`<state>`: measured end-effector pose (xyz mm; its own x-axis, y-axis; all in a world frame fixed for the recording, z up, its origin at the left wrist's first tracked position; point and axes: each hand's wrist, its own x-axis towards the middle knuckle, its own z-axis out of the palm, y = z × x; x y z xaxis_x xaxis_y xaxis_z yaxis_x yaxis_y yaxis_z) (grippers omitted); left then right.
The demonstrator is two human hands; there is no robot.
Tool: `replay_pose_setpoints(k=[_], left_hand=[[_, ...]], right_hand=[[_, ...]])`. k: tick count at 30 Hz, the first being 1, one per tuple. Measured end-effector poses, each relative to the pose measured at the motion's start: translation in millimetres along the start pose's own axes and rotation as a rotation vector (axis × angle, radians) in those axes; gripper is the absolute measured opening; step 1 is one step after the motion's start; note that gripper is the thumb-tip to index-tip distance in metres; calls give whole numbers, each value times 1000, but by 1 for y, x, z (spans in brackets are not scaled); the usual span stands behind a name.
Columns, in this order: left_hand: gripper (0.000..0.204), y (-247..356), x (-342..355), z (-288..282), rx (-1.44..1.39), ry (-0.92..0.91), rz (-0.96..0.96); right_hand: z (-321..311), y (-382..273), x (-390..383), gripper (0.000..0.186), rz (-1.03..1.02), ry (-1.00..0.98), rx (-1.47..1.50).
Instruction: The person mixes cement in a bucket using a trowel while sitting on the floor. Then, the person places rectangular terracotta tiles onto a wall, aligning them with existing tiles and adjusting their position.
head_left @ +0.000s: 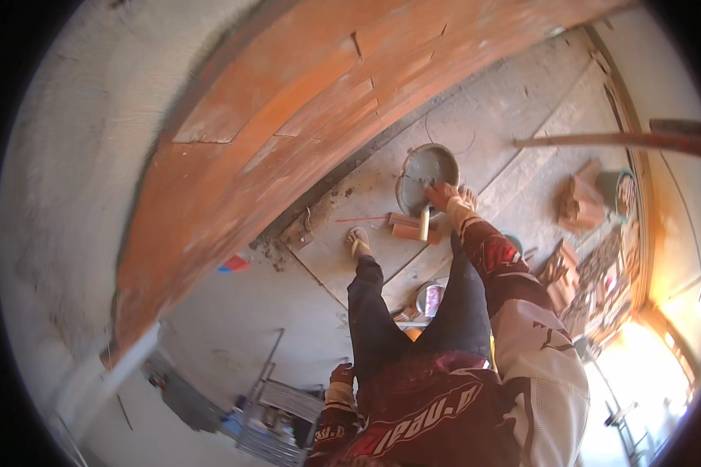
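A round pan (427, 173) of grey mortar sits on the wooden planks (514, 156), at twelve o'clock from the person's feet. The right hand (442, 194) reaches its rim at five o'clock, fingers curled; whether it grips anything I cannot tell. The left hand (340, 375) rests closed against the thigh. Orange bricks (409, 227) lie just below the pan.

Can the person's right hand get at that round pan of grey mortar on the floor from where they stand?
Probably yes. The right hand is stretched down to the rim of the mortar pan, beside a wooden-handled tool; nothing lies between them. The left hand is at the thigh.
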<state>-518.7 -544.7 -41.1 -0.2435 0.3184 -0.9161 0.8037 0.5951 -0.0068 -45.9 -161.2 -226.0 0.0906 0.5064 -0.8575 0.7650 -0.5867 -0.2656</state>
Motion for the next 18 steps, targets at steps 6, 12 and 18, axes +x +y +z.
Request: replay_pose_setpoints(k=[6,12,18], left_hand=[[25,-145,93,-154,-921,-11,-256],[21,-172,112,-211,-484,107,-234],[24,-87,94,-193,-324,75,-168]], right_hand=[[19,-50,-27,51,-11,77,-94],[70,-33,-9,50,-85,92,-165],[90,-36,22,37,-210,67,-261]])
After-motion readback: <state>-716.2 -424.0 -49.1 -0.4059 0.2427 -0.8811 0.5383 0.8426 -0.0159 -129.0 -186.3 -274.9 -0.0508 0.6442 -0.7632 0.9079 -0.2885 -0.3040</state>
